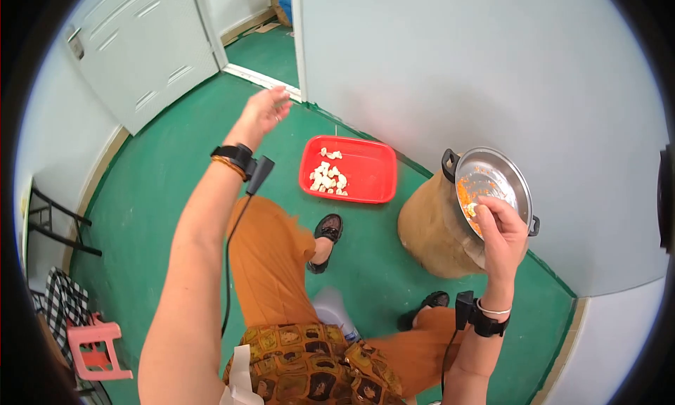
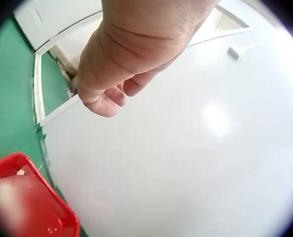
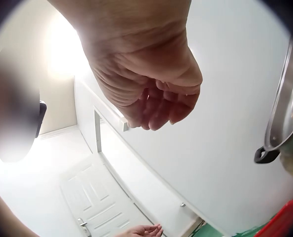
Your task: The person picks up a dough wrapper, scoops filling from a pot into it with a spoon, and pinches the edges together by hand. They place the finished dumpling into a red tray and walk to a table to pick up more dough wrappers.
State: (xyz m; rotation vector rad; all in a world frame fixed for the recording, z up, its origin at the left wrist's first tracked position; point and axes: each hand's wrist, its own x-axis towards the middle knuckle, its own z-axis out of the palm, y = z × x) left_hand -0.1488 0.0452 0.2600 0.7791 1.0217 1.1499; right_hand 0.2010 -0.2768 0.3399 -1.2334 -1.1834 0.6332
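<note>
My left hand (image 1: 266, 111) is raised at the upper left of the head view, fingers loosely bent, with nothing in it. To its lower right, a red plastic basin (image 1: 376, 173) stands on the floor. Several small white dumpling-like pieces (image 1: 327, 178) lie in its left part. At the right, my right hand (image 1: 504, 238) overlaps the near side of a steel pot (image 1: 517, 176), its fingers curled and thumb against the index finger. Nothing shows between them in the right wrist view. Orange shreds (image 1: 481, 183) cling inside the pot, and a pale bit shows beside the thumb tip.
Under the tilted pot is a tan drum-shaped stand (image 1: 429, 226) near the wall. A pink stool (image 1: 98, 349) and a black-framed chair (image 1: 56, 222) stand at the left. Behind are a white door (image 1: 144, 50) and an open doorway (image 1: 264, 57). A pale container (image 1: 330, 306) sits between the feet.
</note>
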